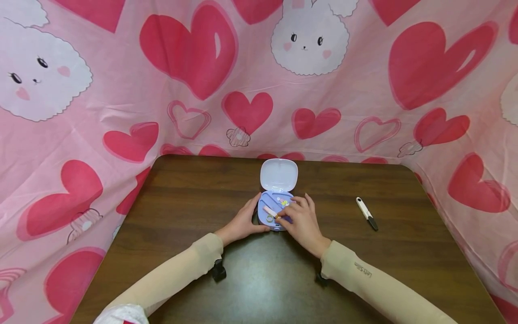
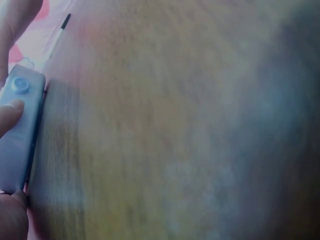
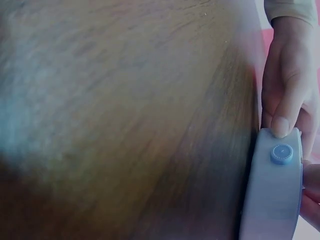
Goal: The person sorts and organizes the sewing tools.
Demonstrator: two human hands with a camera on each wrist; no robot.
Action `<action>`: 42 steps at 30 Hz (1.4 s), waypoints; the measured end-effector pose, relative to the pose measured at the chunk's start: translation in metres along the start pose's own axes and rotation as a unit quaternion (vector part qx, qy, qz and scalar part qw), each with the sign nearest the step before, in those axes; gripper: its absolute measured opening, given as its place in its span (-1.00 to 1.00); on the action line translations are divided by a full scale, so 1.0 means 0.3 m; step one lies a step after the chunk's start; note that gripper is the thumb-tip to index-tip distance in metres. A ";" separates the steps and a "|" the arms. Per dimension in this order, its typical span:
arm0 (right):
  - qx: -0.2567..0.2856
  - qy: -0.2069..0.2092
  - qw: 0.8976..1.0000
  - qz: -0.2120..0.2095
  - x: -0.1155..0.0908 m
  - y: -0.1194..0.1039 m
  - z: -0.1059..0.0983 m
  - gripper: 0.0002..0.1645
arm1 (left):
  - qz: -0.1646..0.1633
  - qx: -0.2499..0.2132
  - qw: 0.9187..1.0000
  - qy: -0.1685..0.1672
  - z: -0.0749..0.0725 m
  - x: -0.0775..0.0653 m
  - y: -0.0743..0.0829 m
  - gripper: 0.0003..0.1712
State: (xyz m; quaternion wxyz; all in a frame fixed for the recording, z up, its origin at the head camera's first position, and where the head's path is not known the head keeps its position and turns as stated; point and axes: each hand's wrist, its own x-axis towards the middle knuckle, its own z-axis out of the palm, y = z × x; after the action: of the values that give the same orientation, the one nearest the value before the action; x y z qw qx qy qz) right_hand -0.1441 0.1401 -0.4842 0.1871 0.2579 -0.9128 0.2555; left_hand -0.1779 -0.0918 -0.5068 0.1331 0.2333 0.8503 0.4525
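Note:
In the head view a lilac pill case (image 1: 263, 225) lies on the table, its whitish lid (image 1: 279, 174) raised at the back. My left hand (image 1: 244, 220) holds the case at its left side, thumb along the front. The left thumb also shows on the case front (image 3: 270, 200) beside the round button (image 3: 282, 154) in the right wrist view. My right hand (image 1: 303, 220) reaches over the right side and pinches a small pink-and-white stick (image 1: 268, 210) near its orange end. Inside the case are a greenish ring (image 1: 270, 218) and several small yellow and white pieces (image 1: 284, 202).
A white pen-like tool (image 1: 364, 209) with a dark end lies on the brown table (image 1: 194, 193), right of the case. A pink cloth (image 1: 259, 81) with hearts and bunny faces hangs around the back and sides.

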 end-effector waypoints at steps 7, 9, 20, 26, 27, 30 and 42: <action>-0.010 -0.014 1.000 0.000 0.008 0.004 0.003 -0.76 | 0.001 -0.011 1.000 -0.003 -0.002 -0.001 -0.003 0.32; -0.010 -0.018 1.000 0.000 0.009 0.007 0.002 -0.76 | 0.002 -0.012 1.000 -0.003 -0.002 -0.001 -0.003 0.32; -0.005 -0.030 1.000 -0.006 0.013 0.014 -0.009 -0.76 | -0.003 -0.004 1.000 -0.003 -0.003 0.000 -0.004 0.33; -0.003 -0.036 0.999 -0.005 0.011 0.020 -0.011 -0.80 | -0.005 -0.009 1.000 -0.006 -0.006 0.000 0.000 0.32; -0.004 -0.036 0.999 -0.007 0.011 0.022 -0.011 -0.80 | -0.004 -0.010 1.000 -0.006 -0.005 0.000 0.000 0.31; -0.006 -0.033 0.999 -0.012 0.009 0.028 -0.012 -0.80 | -0.004 -0.012 1.000 -0.005 -0.004 0.001 -0.002 0.32; 0.023 -0.011 1.000 -0.002 -0.017 0.057 -0.056 -0.76 | -0.001 -0.015 1.000 -0.004 -0.002 0.004 -0.008 0.33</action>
State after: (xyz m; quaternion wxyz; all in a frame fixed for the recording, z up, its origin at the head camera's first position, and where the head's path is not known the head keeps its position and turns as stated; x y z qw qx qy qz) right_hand -0.1462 0.1640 -0.4794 0.1718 0.2671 -0.9082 0.2727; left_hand -0.1797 -0.0928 -0.5084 0.1408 0.2324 0.8431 0.4640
